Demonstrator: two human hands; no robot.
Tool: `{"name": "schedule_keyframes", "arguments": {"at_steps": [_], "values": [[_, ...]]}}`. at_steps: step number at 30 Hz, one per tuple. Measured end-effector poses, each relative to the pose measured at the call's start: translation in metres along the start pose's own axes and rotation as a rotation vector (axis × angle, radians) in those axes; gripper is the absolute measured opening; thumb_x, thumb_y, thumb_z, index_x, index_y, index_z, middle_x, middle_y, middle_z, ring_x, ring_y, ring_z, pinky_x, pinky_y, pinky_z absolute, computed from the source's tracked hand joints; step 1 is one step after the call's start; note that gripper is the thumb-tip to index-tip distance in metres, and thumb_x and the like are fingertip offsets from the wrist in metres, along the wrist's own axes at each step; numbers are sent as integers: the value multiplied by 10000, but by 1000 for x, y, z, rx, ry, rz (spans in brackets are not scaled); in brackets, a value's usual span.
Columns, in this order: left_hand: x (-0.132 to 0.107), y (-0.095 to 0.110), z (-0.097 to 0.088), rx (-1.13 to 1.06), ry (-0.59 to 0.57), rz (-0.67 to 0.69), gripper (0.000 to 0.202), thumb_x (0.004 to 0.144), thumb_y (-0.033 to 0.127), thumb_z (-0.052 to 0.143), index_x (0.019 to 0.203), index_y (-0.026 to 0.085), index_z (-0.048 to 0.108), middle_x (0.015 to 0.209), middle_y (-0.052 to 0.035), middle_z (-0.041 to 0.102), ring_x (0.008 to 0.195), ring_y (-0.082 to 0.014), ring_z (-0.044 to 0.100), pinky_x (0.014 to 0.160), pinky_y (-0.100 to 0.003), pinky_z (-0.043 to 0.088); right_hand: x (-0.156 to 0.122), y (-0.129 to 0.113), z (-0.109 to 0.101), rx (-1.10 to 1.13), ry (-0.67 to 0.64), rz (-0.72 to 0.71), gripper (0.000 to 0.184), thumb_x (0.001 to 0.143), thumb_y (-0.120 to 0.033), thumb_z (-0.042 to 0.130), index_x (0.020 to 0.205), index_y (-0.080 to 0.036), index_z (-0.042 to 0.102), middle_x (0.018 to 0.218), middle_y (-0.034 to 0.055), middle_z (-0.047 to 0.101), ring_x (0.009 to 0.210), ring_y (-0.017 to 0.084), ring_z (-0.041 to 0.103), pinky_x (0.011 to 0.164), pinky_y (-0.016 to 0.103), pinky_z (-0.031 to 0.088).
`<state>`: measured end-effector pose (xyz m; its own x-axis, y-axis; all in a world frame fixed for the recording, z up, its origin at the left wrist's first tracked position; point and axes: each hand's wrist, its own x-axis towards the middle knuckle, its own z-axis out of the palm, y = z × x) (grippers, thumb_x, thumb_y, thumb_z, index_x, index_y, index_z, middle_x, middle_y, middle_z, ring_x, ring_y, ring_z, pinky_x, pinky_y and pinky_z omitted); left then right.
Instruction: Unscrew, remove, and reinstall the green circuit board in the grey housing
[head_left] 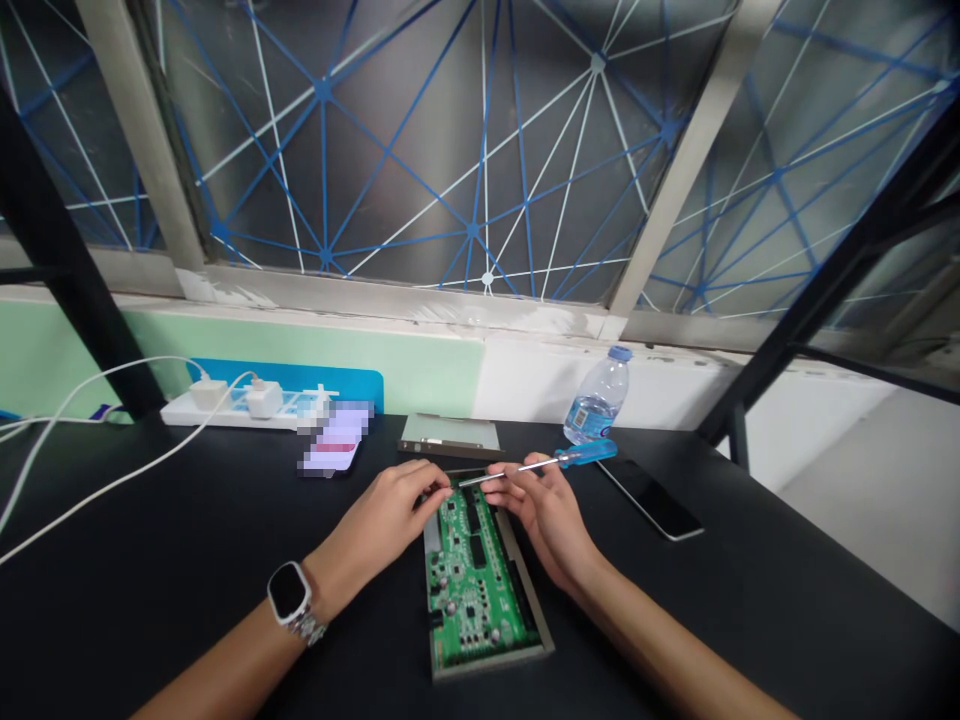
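Circuit board point(480, 600): green, oblong, lying flat, long side running away from the wearer, mid-desk point(637, 630). Seated in a shallow grey metal frame point(493, 664), rim showing along the right and near edges. Long black chips point(478, 551) toward the far half; smaller square chips, small round components and pale solder points scattered nearer. Dark strip along the right edge. White print on the board, too fine to read.

Right hand point(547, 515): thumb and fingers pinching the metal shaft of a screwdriver point(553, 461), clear blue handle up and right, tip over the board's far end. Left hand point(401, 505): thumb and index drawn together at the far left corner, beside the tip; cannot tell whether anything sits between them.

Water bottle point(598, 398) beyond: blue cap, blue label with a pale printed patch, lettering illegible.
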<state>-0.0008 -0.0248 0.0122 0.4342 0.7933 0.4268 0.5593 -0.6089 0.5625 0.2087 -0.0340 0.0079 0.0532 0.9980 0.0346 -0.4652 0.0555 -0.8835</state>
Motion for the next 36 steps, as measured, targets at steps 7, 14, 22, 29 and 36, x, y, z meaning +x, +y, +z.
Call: {"name": "schedule_keyframes", "arguments": {"at_steps": [7,14,22,29,36], "values": [[2,-3,-3,-39,-9,-1,82,897,227,564,959,207,614,928,-22,661,820,-163,620,756,-306,496,1,-3,2,16,33,23,431,700,-193,769,896,-241,388,818,48,753,694,219,730,725,367,550],[2,-1,-3,-89,-26,-40,90,925,263,537,909,201,600,831,-1,661,738,-142,620,702,-280,482,1,-1,-1,68,38,57,398,712,-146,739,883,-242,393,812,57,753,685,216,727,723,366,553],[4,-2,-4,-108,-6,-5,112,925,263,539,880,195,616,807,-4,675,728,-138,629,696,-263,482,4,-1,-3,133,56,91,360,696,-109,726,844,-230,422,803,77,750,678,212,725,711,350,570],[2,-2,-4,-136,-29,12,158,953,307,482,919,205,597,811,-8,683,724,-149,647,691,-267,489,2,-2,-1,128,50,99,328,714,-142,746,822,-219,446,807,80,753,682,206,729,692,326,577],[-1,6,-6,-94,-54,-25,153,1008,308,358,1000,229,488,870,-21,664,806,-178,649,770,-328,483,-1,-1,-1,13,54,103,314,765,-310,777,843,-187,499,1041,122,743,579,140,691,489,221,510]]}}
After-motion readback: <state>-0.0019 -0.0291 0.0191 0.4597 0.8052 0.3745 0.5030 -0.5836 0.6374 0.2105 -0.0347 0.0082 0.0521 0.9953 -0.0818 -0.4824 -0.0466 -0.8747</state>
